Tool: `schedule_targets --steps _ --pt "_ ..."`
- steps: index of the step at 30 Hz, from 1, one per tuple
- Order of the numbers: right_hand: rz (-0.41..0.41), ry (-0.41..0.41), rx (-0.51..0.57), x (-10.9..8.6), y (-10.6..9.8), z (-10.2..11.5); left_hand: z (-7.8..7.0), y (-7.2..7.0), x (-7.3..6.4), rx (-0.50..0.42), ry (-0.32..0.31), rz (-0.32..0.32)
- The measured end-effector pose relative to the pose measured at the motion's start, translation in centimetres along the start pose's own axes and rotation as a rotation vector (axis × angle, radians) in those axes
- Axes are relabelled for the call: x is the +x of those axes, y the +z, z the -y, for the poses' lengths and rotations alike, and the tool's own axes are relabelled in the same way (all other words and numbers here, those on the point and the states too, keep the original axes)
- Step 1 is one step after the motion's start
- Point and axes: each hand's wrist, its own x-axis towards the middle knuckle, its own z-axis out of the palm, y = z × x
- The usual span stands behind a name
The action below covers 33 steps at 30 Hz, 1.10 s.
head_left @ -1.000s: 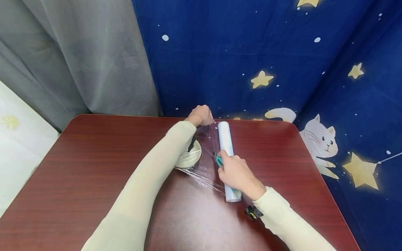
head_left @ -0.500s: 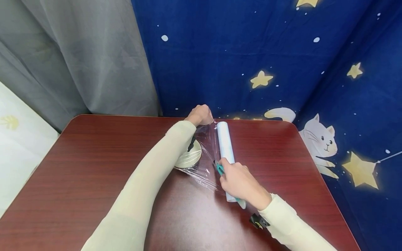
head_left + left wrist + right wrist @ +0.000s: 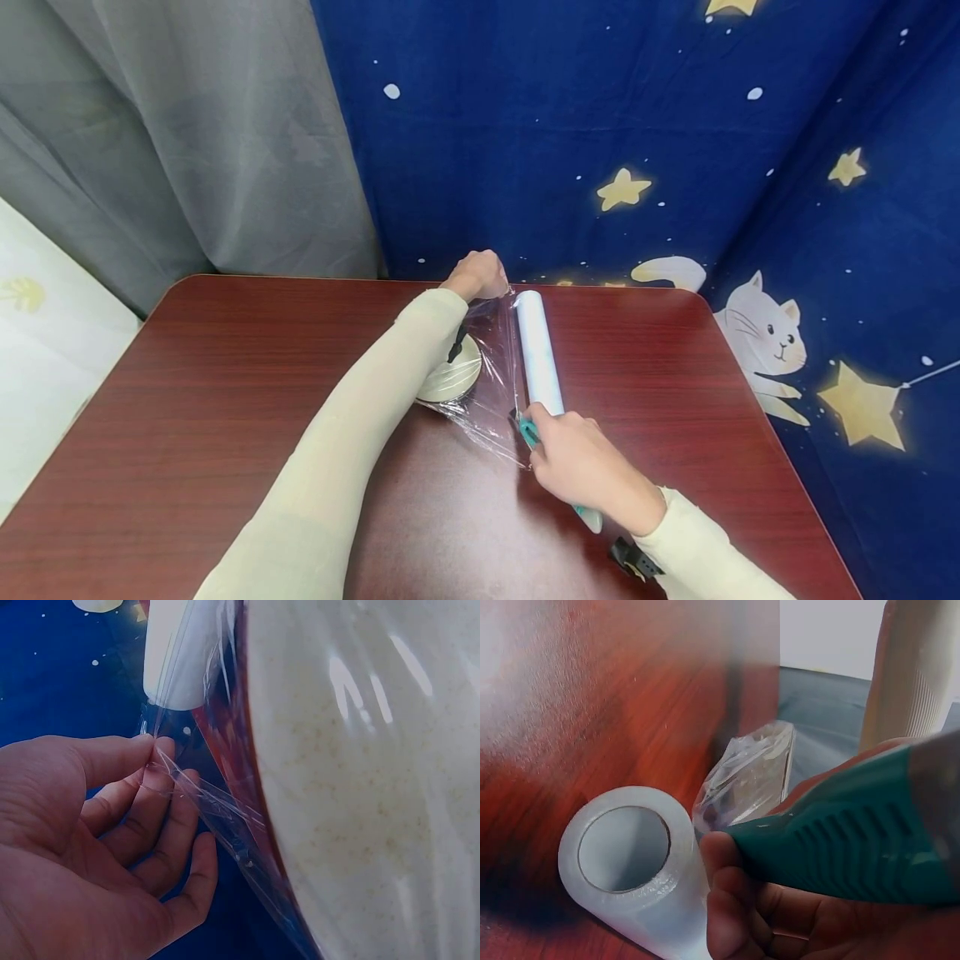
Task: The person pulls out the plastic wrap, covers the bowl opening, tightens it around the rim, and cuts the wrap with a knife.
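Observation:
My left hand [image 3: 478, 275] pinches the far corner of a sheet of clear plastic wrap [image 3: 491, 417] between thumb and fingertips. The wrap lies stretched over a round cream-coloured dish [image 3: 461, 375], partly hidden by my left arm; in the left wrist view the dish [image 3: 360, 780] shows brown speckles under the film. My right hand [image 3: 577, 458] grips a teal-handled cutter [image 3: 840, 832], its dark tip at the wrap's right edge. Beside that edge lies the white roll of plastic wrap [image 3: 538, 350], its near end behind my right hand. The cutter's blade cannot be made out.
A dark red wooden table [image 3: 262, 400] carries everything. Behind it hang a grey curtain [image 3: 247, 150] and a blue curtain [image 3: 487, 150] with stars. The roll's hollow core [image 3: 624, 849] faces the right wrist camera.
My right hand has drawn the cutter toward me along the roll, down the wrap's edge. The wrap's near right corner now lies apart from the roll. My left hand has stayed still.

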Motion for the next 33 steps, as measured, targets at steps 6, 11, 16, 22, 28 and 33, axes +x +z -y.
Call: schedule_targets --steps 6,11,16,22,28,33 --pt "0.006 -0.059 -0.035 -1.2 0.1 0.0 0.1 0.0 0.2 0.009 0.002 -0.006" --pt "0.036 -0.059 -0.041 -2.1 0.0 0.1 0.1 -0.1 0.2 0.012 0.0 0.008" --pt "0.067 -0.049 -0.031 -2.7 -0.1 0.2 -0.1 -0.2 -0.1 0.027 -0.002 0.004" --pt "0.1 -0.048 -0.014 -3.2 -0.1 0.2 -0.1 -0.1 0.3 0.035 0.009 -0.005" --pt "0.139 -0.047 -0.012 -3.7 -0.1 0.3 0.1 0.0 0.5 0.021 0.016 -0.01" --pt "0.171 -0.05 -0.021 -4.3 -0.3 0.4 0.2 0.0 0.7 0.028 0.028 -0.014"
